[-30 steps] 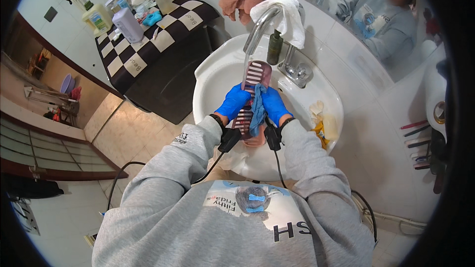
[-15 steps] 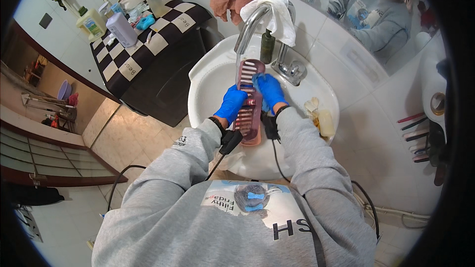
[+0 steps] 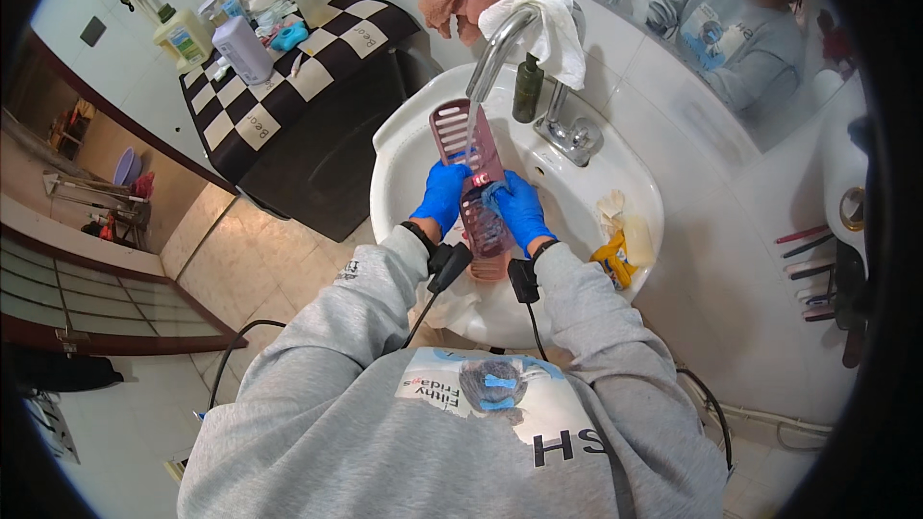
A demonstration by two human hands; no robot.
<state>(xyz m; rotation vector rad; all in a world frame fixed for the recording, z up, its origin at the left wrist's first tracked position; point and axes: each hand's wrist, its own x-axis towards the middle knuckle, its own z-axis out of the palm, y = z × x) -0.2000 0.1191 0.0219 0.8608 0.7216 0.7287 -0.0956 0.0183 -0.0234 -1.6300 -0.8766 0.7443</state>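
A long mauve plastic rack (image 3: 485, 141) with rows of slots is held over the white washbasin (image 3: 392, 168), its far end under the faucet (image 3: 500, 43). Water runs from the spout onto it. My left hand (image 3: 442, 197), in a blue rubber glove, grips the rack's left edge near the middle. Against its right side, my gloved right hand (image 3: 521, 211) presses a bluish cloth (image 3: 491, 196), mostly covered by the fingers. Below the rack's near end a pinkish-orange piece (image 3: 488, 270) shows in the basin; its kind I cannot make out.
A dark green pump bottle (image 3: 527, 86) stands on the basin's back rim. A yellow cloth or packet (image 3: 615, 258) and a pale soap bar (image 3: 637, 240) lie on its right rim. At left, bottles (image 3: 242, 48) crowd a checkered cover. A white cloth (image 3: 543, 29) drapes over the faucet.
The rack has tilted, its far end swinging left. My right hand with the cloth has slid from the far part toward the middle, nearer me. My left hand has shifted slightly left.
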